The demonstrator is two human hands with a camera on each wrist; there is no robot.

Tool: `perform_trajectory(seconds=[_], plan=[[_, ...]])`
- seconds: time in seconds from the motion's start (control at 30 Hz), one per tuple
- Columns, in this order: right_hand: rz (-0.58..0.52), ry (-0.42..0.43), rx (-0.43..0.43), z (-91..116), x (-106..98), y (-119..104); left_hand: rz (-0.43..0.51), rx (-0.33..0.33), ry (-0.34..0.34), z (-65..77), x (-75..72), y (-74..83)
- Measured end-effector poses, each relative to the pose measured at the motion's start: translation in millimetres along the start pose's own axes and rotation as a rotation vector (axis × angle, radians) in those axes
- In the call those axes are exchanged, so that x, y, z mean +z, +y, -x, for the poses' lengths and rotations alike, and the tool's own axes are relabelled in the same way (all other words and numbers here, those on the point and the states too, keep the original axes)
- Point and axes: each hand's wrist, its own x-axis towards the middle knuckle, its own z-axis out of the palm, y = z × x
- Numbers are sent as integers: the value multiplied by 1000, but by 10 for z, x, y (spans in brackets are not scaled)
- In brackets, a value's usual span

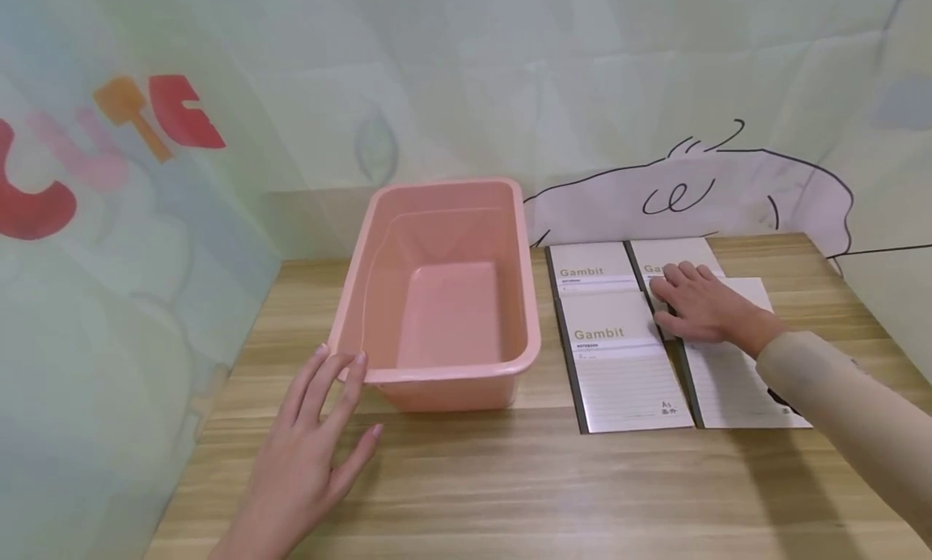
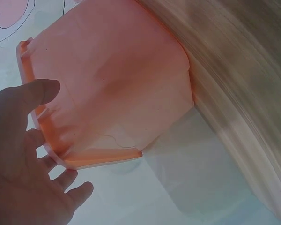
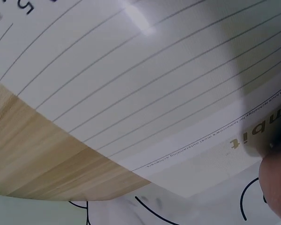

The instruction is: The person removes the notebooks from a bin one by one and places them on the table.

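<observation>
A pink plastic basin stands upright on the table with nothing inside. At its near left corner is my left hand, fingers spread and loosely bent, their tips at the rim; in the left wrist view the thumb lies across the outer wall. Several Gambit notebooks lie to the right of the basin. My right hand is over the top of the near right notebook, fingers slightly bent, covering its title. In the right wrist view this notebook's lined cover fills most of the picture, with one digit at its edge.
The near left notebook overlaps the far left notebook. Behind the right hand is the far right notebook, partly covered. A printed curtain hangs behind and left of the wooden table.
</observation>
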Motion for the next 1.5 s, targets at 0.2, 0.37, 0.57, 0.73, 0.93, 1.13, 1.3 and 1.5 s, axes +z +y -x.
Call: perform_trajectory(seconds=[0.2, 0.37, 0.57, 0.73, 0.93, 1.13, 1.3, 1.5], plan=[[-49, -2, 78, -2, 28, -42, 7, 0, -6, -11, 8, 4], [-138, -55, 150, 45, 121, -63, 9, 7, -18, -24, 14, 11], [-268, -66, 218, 129, 287, -91, 11, 8, -14, -22, 15, 18], [-303, -89, 247, 179, 368, -122, 9, 8, -11, -19, 25, 21], [-312, -88, 248, 214, 364, -174, 11, 6, -9, -13, 39, 34], [-314, -65, 243, 178, 349, -198, 10, -11, 5, -7, 33, 30], [-298, -41, 248, 166, 363, -208, 6, -12, 9, -1, 28, 31], [-305, -39, 248, 175, 387, -221, 11, -8, 8, 5, 26, 26]])
